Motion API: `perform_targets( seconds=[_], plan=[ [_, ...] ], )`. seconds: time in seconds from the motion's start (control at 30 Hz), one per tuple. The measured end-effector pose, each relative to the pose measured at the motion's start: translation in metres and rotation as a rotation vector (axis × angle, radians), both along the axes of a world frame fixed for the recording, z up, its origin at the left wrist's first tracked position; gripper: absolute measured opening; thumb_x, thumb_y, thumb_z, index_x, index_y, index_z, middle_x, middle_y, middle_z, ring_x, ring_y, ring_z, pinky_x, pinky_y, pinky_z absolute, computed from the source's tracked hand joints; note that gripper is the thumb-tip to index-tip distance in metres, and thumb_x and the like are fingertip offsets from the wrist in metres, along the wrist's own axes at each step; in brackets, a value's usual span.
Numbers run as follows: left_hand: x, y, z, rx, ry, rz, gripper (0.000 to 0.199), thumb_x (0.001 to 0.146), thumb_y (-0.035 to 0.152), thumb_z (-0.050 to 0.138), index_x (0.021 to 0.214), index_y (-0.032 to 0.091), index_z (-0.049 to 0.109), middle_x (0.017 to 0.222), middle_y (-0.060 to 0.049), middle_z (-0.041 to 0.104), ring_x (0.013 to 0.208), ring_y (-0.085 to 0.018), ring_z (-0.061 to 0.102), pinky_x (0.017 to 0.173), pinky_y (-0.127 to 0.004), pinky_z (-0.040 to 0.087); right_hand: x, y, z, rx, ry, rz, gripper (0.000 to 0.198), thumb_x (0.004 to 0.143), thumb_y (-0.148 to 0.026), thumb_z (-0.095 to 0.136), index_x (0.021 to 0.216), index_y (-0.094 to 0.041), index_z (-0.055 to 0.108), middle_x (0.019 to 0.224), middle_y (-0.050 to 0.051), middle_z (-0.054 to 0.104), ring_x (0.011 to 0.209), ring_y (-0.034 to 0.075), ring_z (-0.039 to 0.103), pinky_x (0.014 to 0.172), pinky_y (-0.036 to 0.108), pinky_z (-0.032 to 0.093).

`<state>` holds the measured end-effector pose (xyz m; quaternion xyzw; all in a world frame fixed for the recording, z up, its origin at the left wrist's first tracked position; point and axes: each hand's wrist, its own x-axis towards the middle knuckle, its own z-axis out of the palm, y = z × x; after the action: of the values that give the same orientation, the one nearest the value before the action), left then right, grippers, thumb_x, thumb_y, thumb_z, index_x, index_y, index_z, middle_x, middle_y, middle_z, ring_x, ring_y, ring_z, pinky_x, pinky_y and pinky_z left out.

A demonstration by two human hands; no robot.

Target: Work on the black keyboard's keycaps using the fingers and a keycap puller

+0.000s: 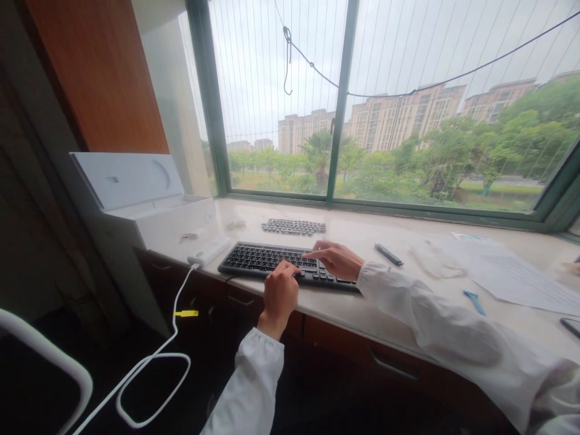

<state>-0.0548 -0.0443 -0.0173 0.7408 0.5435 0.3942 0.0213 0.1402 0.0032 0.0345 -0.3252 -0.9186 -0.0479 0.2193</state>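
A black keyboard [247, 258] lies along the front edge of the white sill-like desk. Much of its left side shows small square key mounts, while larger keycaps sit toward the right. My left hand [281, 291] is closed at the keyboard's front edge, its fingertips touching the lower row; whatever they hold is too small to make out. Reaching in from the right, my right hand [336, 257] rests over the keyboard with the index finger stretched out to the left and the other fingers partly hidden. Behind the keyboard, loose keycaps [294, 226] are laid out in rows.
A white power strip [208, 251] with a cord lies left of the keyboard, near an open white box [174, 220]. To the right are a dark slim object [388, 254], a crumpled plastic bag [437, 260], printed paper [525, 275] and a blue tool [473, 301].
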Motion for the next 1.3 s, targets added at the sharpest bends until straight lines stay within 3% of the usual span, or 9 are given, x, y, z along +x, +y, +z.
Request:
perform_targets(
  seconds=[0.13,0.3,0.53,0.73,1.03,1.17,1.3],
  plan=[
    [0.000,0.001,-0.002,-0.005,-0.012,-0.004,0.035,0.085,0.006,0.038,0.090,0.021,0.070,0.098,-0.002,0.066,0.091,-0.014,0.061,0.083,-0.023,0.043,-0.001,0.001,-0.010,-0.026,-0.115,0.015,0.052,0.077,0.001,0.044,0.110,-0.031,0.069,0.095,0.005,0.061,0.085,0.016,0.057,0.077,0.029,0.043],
    [-0.001,0.003,-0.006,0.043,-0.035,-0.021,0.036,0.084,0.005,0.038,0.088,0.021,0.070,0.094,-0.002,0.067,0.089,-0.014,0.061,0.082,-0.023,0.043,-0.001,0.003,-0.013,-0.013,-0.110,0.000,0.055,0.073,0.004,0.043,0.105,-0.031,0.071,0.096,0.004,0.062,0.087,0.016,0.057,0.084,0.031,0.042],
    [-0.002,0.005,-0.010,0.089,-0.071,-0.031,0.034,0.081,0.004,0.040,0.084,0.021,0.069,0.091,-0.001,0.067,0.086,-0.013,0.061,0.080,-0.024,0.043,-0.004,-0.001,-0.006,0.028,-0.013,-0.011,0.062,0.073,0.005,0.039,0.120,-0.029,0.061,0.100,0.005,0.060,0.090,0.015,0.056,0.081,0.029,0.044],
    [-0.002,0.006,-0.010,0.078,-0.060,-0.021,0.032,0.082,0.006,0.040,0.079,0.020,0.069,0.086,-0.001,0.067,0.084,-0.013,0.061,0.077,-0.023,0.042,-0.011,-0.002,-0.013,-0.017,-0.111,-0.007,0.059,0.069,0.005,0.042,0.105,-0.031,0.070,0.102,0.004,0.060,0.091,0.016,0.056,0.084,0.031,0.042],
    [-0.002,0.006,-0.009,0.065,-0.047,-0.026,0.032,0.082,0.005,0.040,0.077,0.020,0.068,0.088,0.000,0.066,0.083,-0.012,0.061,0.076,-0.022,0.041,0.007,0.003,0.008,0.095,0.026,-0.047,0.058,0.074,0.004,0.040,0.110,-0.030,0.068,0.096,0.003,0.062,0.086,0.014,0.057,0.079,0.029,0.044],
    [-0.002,0.007,-0.009,0.066,-0.042,-0.017,0.031,0.083,0.006,0.040,0.076,0.020,0.067,0.088,0.000,0.066,0.081,-0.012,0.060,0.075,-0.022,0.040,0.001,0.000,0.004,0.045,-0.018,-0.013,0.047,0.082,-0.004,0.042,0.114,-0.030,0.066,0.097,0.004,0.063,0.086,0.014,0.058,0.079,0.029,0.043],
    [-0.001,0.007,-0.010,0.085,-0.029,-0.010,0.030,0.083,0.007,0.042,0.073,0.021,0.066,0.085,0.002,0.066,0.078,-0.012,0.060,0.072,-0.023,0.039,-0.012,-0.004,-0.005,-0.030,0.016,-0.145,0.025,0.087,-0.033,0.053,0.104,-0.025,0.069,0.096,0.005,0.066,0.083,0.016,0.060,0.075,0.028,0.043]
  ],
)
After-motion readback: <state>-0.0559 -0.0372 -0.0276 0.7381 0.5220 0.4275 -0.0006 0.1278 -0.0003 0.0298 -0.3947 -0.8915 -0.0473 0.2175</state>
